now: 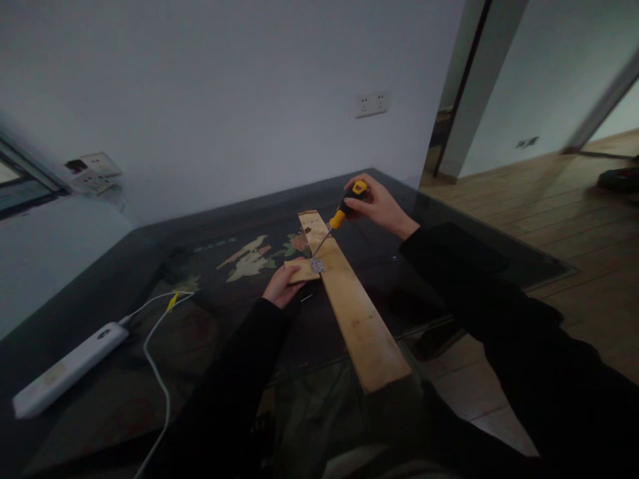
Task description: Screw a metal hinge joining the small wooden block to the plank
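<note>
A screwdriver (344, 205) with a yellow and black handle is gripped by my right hand (377, 206). Its thin shaft slants down and left, and the tip is at a small metal hinge (317, 265). This hinge lies across the joint between a long wooden board (357, 309) and a short wooden piece (299, 271). My left hand (284, 285) is closed on the short piece's left end, thumb on top. Whether the tip sits in a screw is too small to tell. A thin screw or nail (306, 297) lies on the table near my left hand.
The dark table (224, 266) has a bird-and-flower picture and stands against a white wall. A white power strip (70, 369) with a looping white cable (162, 386) lies at the left. The long board's near end juts past the table's front edge.
</note>
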Available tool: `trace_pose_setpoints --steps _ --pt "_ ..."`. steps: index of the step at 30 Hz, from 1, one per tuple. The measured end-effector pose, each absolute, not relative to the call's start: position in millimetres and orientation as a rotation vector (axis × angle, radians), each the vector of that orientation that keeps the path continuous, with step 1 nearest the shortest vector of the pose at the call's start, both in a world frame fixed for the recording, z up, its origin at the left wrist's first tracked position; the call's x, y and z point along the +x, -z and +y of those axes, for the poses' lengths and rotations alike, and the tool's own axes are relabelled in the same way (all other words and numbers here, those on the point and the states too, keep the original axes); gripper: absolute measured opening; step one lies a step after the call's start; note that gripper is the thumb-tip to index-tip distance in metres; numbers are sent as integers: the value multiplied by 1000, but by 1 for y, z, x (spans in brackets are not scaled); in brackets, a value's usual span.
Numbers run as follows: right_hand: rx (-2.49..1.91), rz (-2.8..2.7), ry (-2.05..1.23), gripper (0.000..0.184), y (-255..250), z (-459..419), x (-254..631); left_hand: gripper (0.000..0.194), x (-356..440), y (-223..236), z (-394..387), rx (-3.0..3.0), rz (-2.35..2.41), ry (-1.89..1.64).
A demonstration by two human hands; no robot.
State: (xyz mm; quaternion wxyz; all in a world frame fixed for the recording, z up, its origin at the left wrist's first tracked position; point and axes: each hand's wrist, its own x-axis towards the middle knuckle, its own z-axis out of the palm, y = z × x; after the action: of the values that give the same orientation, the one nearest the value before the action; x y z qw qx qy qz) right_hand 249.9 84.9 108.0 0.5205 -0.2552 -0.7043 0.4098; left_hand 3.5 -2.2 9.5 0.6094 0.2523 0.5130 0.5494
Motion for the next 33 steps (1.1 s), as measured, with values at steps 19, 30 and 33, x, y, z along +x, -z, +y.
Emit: trace_pose_setpoints --steps 19,30,33 --pt "-656 -2081 -1115 35 -175 111 221 44 -4 -5 -3 585 1154 -1268" --pt "-746 -2147 -943 35 -178 109 201 43 -4 -3 -1 593 1144 -1274" --pt "-687 -2147 -985 30 -175 108 200 42 -5 -1 0 591 1138 -1274"
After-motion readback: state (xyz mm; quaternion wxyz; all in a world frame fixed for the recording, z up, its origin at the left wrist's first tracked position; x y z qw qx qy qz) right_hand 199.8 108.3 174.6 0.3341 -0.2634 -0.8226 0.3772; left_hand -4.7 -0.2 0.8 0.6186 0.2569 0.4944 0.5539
